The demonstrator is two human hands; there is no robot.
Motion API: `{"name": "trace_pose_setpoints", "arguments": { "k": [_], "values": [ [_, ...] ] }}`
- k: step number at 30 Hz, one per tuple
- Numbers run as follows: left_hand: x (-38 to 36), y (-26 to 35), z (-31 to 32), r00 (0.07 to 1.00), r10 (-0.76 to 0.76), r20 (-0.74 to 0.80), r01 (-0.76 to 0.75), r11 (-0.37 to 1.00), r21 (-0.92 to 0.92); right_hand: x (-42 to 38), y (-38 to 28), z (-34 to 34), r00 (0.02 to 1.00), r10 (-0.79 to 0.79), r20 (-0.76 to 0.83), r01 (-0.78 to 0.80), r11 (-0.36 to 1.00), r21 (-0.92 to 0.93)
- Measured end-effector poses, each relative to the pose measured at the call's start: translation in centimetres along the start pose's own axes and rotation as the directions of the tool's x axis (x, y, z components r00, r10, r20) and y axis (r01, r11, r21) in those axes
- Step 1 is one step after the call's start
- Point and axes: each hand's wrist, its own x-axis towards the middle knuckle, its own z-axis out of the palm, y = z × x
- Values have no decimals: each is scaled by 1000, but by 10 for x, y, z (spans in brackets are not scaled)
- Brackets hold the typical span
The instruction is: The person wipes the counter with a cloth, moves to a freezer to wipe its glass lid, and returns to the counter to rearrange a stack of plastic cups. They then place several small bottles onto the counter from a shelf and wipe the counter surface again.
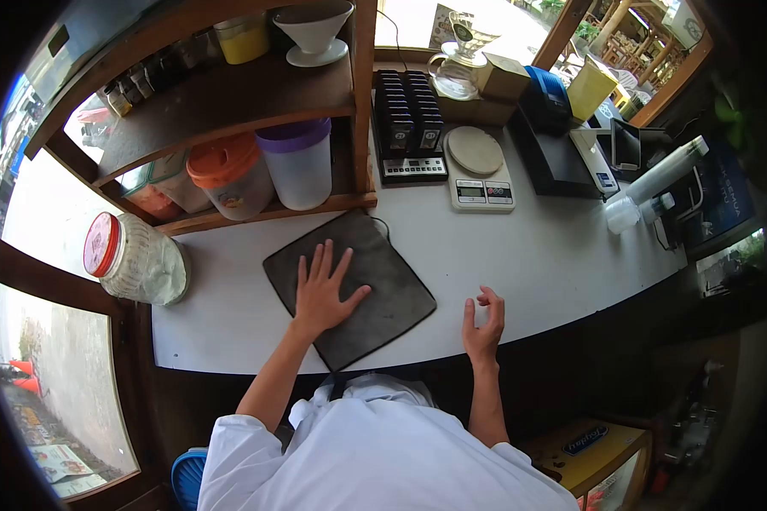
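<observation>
My left hand (320, 300) lies flat on a dark grey cloth (389, 294), fingers spread and thumb out to the side. The cloth is a square with a dark edging, turned cornerwise on the white counter (545, 264); one corner reaches the front edge. Nothing is in my right hand (484, 325), which is at the counter's front edge, right of the cloth. Its thumb stands apart from loosely bent fingers.
Left of the cloth stands a glass jar (149, 260) with a red lid. Behind are a wooden shelf (230, 119) with tubs, a kitchen scale (482, 189), a black rack of small boxes (409, 115) and a glass coffee server (457, 77). Stacked plastic cups (656, 183) lie at the right.
</observation>
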Motion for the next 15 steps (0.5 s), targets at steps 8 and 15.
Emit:
{"name": "trace_pose_setpoints", "arguments": {
  "k": [8, 15],
  "values": [
    [-19, -68, -3, 814, -522, -254, 575, 788, 219, -1, 59, -38, 942, 268, -201, -310, 926, -217],
    [-27, 59, 16, 987, 161, 19, -159, 985, -64, -3, 61, -32, 955, 257, -148, -286, 930, -232]
  ]
}}
